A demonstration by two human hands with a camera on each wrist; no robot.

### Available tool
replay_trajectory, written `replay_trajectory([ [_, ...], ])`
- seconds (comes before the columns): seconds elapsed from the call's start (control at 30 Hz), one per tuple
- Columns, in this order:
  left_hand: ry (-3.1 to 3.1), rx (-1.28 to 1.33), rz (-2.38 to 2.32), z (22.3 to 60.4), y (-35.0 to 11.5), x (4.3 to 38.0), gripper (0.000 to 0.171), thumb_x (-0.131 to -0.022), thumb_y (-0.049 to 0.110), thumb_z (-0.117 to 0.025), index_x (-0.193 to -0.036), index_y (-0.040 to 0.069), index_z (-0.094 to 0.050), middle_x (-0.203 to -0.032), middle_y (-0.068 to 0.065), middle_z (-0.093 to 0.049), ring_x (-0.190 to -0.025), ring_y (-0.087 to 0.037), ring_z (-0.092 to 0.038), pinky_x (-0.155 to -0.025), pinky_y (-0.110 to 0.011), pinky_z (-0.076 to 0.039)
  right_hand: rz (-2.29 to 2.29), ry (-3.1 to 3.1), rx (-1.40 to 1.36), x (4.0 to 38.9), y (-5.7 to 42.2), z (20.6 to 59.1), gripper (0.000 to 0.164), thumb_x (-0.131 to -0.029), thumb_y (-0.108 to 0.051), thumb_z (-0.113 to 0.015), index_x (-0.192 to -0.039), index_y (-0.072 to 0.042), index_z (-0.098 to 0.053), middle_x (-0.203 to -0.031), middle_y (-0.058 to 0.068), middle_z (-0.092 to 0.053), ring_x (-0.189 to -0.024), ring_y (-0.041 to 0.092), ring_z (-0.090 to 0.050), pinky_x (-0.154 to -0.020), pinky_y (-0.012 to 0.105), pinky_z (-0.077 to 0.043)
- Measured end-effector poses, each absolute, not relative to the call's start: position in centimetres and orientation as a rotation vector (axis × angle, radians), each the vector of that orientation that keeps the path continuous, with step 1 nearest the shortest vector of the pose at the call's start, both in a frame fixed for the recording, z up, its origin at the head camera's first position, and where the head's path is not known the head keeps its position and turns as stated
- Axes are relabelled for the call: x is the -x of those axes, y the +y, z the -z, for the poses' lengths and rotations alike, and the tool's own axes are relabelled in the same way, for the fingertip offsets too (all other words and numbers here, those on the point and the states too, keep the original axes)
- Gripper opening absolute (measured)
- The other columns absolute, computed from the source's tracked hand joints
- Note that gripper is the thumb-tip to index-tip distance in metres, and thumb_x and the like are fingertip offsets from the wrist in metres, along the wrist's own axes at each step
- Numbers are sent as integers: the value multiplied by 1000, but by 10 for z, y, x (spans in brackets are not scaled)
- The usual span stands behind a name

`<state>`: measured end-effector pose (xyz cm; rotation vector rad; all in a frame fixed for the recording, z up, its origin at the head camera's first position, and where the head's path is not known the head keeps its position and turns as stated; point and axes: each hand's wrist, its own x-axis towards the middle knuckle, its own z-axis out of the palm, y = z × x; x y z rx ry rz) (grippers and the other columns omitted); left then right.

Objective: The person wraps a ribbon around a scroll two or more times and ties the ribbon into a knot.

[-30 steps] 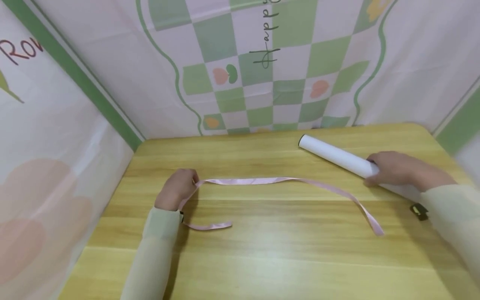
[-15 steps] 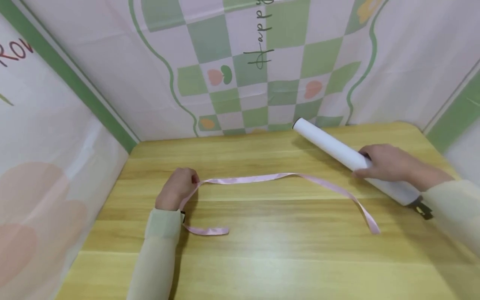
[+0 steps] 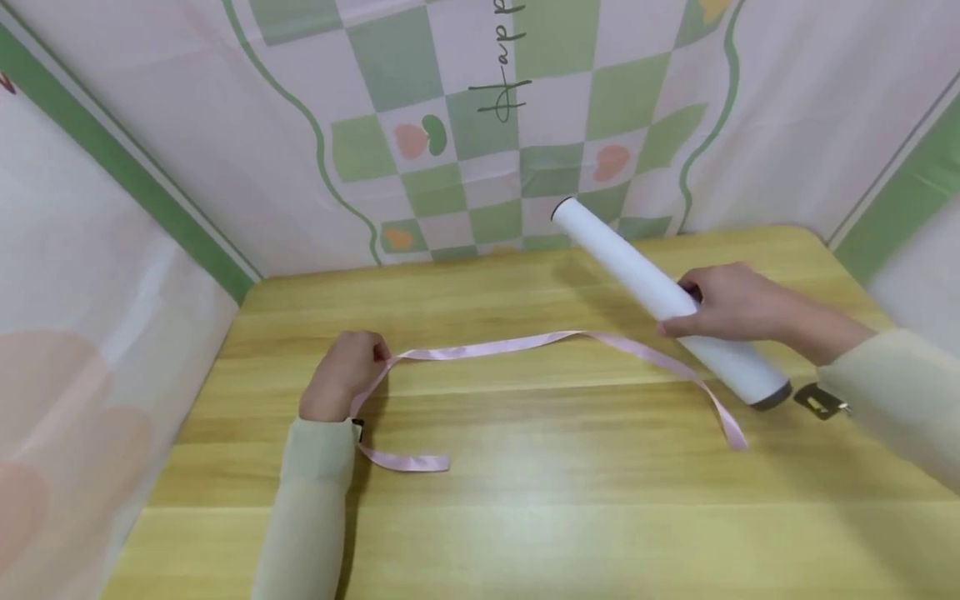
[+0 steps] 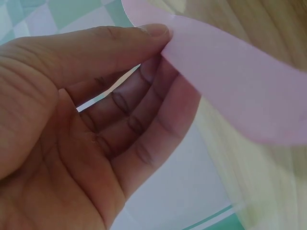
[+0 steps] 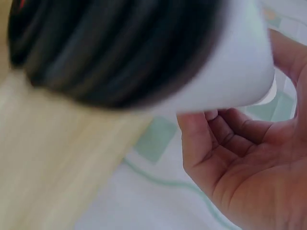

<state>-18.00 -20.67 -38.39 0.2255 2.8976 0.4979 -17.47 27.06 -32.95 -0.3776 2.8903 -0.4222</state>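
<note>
A long pink ribbon (image 3: 498, 346) stretches across the table, with a short tail curling round near my left wrist. My left hand (image 3: 341, 375) pinches it between thumb and fingers, as the left wrist view shows with the pink strip (image 4: 240, 81) running off to the right. My right hand (image 3: 738, 304) grips a white tube (image 3: 622, 262) with dark ends around its middle. The tube is held above the table, slanting, its shadow beneath it. In the right wrist view its black ridged end (image 5: 115, 52) looms close, with my thumb and fingers around the white body.
The wooden table (image 3: 525, 533) reaches back to a wall cloth (image 3: 551, 175) with green and white checks. Another cloth (image 3: 75, 292) hangs along the left side. The ribbon's loose right end lies near the tube's lower end.
My right hand has lifted the tube off the table and brought it leftward, over the ribbon's right part. The left hand stays pinching the ribbon. The head view has shifted slightly.
</note>
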Motion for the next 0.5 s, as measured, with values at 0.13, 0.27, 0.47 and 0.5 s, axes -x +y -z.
replay_trajectory([
  [0.13, 2901, -217, -505, 383, -206, 180, 18, -90, 14, -55, -96, 8, -70, -93, -6, -65, -76, -19, -54, -72, -34, -47, 521, 2833, 357, 173, 251, 333, 78, -72, -62, -69, -109, 6, -61, -86, 7, -65, -69, 15, -58, -58, 32, -48],
  [0.27, 2898, -209, -503, 384, -206, 180, 17, -90, 14, -55, -95, 8, -70, -93, -6, -66, -77, -19, -54, -72, -34, -47, 631, 2778, 327, 167, 230, 341, 75, -71, -63, -70, -106, 3, -61, -86, 7, -64, -70, 16, -58, -60, 32, -49],
  [0.47, 2879, -197, -514, 385, -205, 180, 16, -90, 15, -55, -96, 9, -69, -94, -6, -65, -78, -19, -54, -73, -34, -47, 832, 2607, 230, 152, 197, 358, 72, -70, -64, -70, -106, -1, -62, -85, 7, -64, -73, 17, -59, -61, 32, -50],
  [0.5, 2877, -193, -511, 385, -204, 180, 16, -90, 15, -55, -96, 9, -69, -94, -6, -65, -79, -19, -54, -73, -34, -47, 863, 2577, 219, 149, 192, 361, 73, -70, -63, -70, -110, -2, -62, -87, 7, -64, -74, 18, -60, -62, 32, -51],
])
